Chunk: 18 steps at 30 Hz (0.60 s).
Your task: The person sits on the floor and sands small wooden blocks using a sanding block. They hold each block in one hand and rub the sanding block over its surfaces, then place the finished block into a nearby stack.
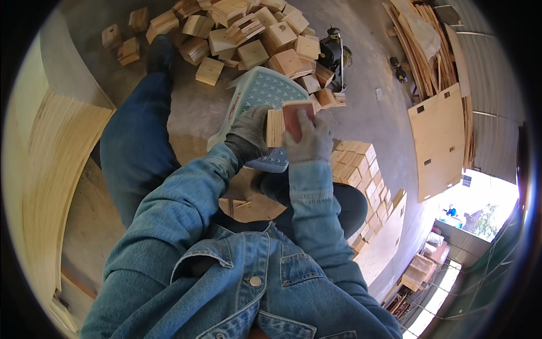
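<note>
While left hand (248, 131) grips wooden block (275, 129), right hand (312, 139) clamps reddish-brown slab (292, 115).

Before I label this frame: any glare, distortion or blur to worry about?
Head view: bright opening at right partly blown to white. Head view: plywood stack at left bows with the fisheye; corners black. Head view: left hand, right hand, wooden block and reddish block show no obvious blur.

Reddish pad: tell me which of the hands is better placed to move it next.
Probably the right hand: its fingers are on the reddish pad, while the left hand is occupied gripping the wooden block.
</note>
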### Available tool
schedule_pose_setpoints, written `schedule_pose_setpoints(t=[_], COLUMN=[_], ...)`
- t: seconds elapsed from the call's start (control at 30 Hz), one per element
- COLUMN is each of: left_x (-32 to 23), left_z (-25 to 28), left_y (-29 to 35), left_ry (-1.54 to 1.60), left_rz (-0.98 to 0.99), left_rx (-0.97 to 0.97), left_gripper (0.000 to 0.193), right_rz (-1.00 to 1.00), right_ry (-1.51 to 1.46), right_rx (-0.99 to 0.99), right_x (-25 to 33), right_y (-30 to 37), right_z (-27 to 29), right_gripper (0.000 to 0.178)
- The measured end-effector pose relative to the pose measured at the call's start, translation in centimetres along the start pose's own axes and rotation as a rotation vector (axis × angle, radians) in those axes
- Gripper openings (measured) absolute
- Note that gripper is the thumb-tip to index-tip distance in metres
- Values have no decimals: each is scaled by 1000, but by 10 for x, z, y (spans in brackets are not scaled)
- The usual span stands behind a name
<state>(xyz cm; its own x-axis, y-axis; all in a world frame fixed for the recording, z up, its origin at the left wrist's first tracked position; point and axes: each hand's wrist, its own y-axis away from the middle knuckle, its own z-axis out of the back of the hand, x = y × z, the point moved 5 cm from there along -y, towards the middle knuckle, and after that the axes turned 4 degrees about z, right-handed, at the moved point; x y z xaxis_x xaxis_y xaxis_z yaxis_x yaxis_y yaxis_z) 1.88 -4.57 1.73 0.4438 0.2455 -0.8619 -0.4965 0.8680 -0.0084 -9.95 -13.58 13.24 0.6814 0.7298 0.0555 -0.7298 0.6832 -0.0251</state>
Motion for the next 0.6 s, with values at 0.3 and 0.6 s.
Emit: schedule_pose_setpoints(t=[0.3, 0.6], left_x=[5, 11], left_z=[-3, -10], left_y=[1, -4], left_ry=[-9, -23], left_rz=[-19, 6], left_rx=[-42, -17], left_gripper=[92, 85], right_rz=[-8, -40], right_ry=[-44, 13], right_rx=[-52, 39], right_x=[-7, 2], right_y=[63, -47], right_z=[9, -1], right_gripper=[65, 68])
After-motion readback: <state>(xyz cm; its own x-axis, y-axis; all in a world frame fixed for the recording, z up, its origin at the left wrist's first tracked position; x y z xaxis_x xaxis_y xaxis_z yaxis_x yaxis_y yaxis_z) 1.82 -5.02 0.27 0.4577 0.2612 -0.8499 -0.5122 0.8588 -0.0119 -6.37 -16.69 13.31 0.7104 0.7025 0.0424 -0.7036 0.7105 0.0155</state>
